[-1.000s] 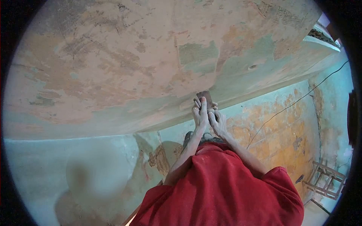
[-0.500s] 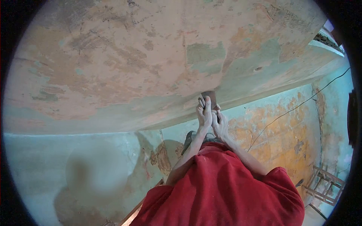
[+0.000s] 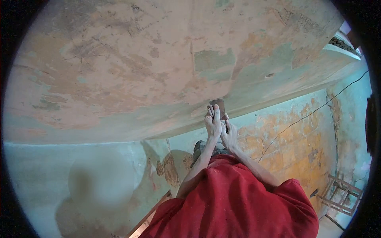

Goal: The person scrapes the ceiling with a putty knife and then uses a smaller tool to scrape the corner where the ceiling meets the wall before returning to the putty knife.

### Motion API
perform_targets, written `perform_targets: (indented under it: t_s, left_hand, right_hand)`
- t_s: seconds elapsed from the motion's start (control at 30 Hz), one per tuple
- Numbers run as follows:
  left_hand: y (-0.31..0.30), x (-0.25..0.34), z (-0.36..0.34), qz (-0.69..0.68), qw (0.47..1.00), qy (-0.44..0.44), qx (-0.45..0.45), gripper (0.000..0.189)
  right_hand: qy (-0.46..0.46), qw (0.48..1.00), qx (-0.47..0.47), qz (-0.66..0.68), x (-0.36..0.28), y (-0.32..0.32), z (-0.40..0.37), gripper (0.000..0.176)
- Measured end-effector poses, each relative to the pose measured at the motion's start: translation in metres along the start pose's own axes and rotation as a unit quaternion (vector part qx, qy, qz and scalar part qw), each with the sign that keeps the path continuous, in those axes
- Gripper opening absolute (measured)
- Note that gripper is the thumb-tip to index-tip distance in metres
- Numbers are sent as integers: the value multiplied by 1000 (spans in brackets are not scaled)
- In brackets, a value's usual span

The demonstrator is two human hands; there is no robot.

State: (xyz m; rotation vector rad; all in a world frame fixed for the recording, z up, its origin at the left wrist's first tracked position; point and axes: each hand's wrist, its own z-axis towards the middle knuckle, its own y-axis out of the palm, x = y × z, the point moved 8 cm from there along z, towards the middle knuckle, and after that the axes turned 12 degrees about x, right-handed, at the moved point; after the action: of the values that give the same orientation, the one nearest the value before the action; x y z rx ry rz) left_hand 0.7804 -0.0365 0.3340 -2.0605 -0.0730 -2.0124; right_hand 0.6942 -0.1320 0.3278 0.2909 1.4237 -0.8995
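Observation:
A scraper (image 3: 220, 108) with a flat, brownish metal blade lies between my two hands, its top edge right at the patchy plastered wall (image 3: 158, 79). My left hand (image 3: 213, 126) grips the blade's left side, thumb stretched along its face and fingers behind it. Lower down, my right hand (image 3: 229, 137) is closed around the dark handle, which the fingers mostly hide. Pale green paint shows around the blade, with bare pinkish-brown plaster higher up.
A thin black cable (image 3: 305, 116) crosses the orange and turquoise wall (image 3: 293, 146) on the right. A wooden frame like a stool (image 3: 341, 194) stands at lower right. My red shirt (image 3: 238, 194) fills the bottom, and shadows fall on the left wall.
Both hands and the scraper have shifted slightly down in the view, toward my body. The grip looks the same.

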Motion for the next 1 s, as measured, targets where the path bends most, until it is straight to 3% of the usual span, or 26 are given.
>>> perform_targets:
  t_s: [0.07, 0.17, 0.27, 0.37, 0.4, 0.47, 0.53, 0.63, 0.7, 0.83, 0.93, 1.0]
  left_hand:
    - [8, 1, -3, -107, 990, -82, -43, 52]
    - [9, 6, -5, -119, 986, -104, -46, 42]
    - [-2, 33, -4, -56, 997, -38, -30, 41]
    - [-3, 46, 13, -37, 998, 31, -51, 40]
    - [-6, 42, 9, -36, 998, 32, -47, 40]
    - [9, 11, 9, -176, 982, -45, -51, 38]
    - [9, -10, 10, -131, 991, 2, -8, 36]
    - [6, 4, 11, -153, 988, 6, -8, 39]
    - [14, 21, 6, -240, 963, -74, -96, 35]
    - [-1, 42, -3, -151, 988, -23, -10, 34]
    - [9, 34, 3, -220, 967, -98, -79, 35]
    - [16, 0, 12, -167, 982, -44, -79, 38]
  right_hand:
    - [7, 999, -26, -29, 6, 5, 3, 24]
    - [15, 998, -62, 13, 10, 8, 7, 25]
    - [-44, 998, -5, 50, -5, 4, 7, 23]
    - [-39, 995, 9, 89, -24, 8, 15, 22]
    - [-41, 995, 5, 91, -22, 8, 10, 22]
    - [-61, 992, 8, 108, -14, 7, 13, 23]
    - [-94, 990, 21, 101, -10, 3, 10, 23]
    - [-41, 998, -7, 49, -26, -3, 12, 22]
    - [-64, 998, 9, 7, -35, -5, 15, 22]
    - [-63, 996, -1, 68, -19, -3, 11, 22]
    - [-37, 999, 8, 12, -35, -8, 7, 23]
    - [-76, 995, 52, 24, -48, -11, 13, 24]
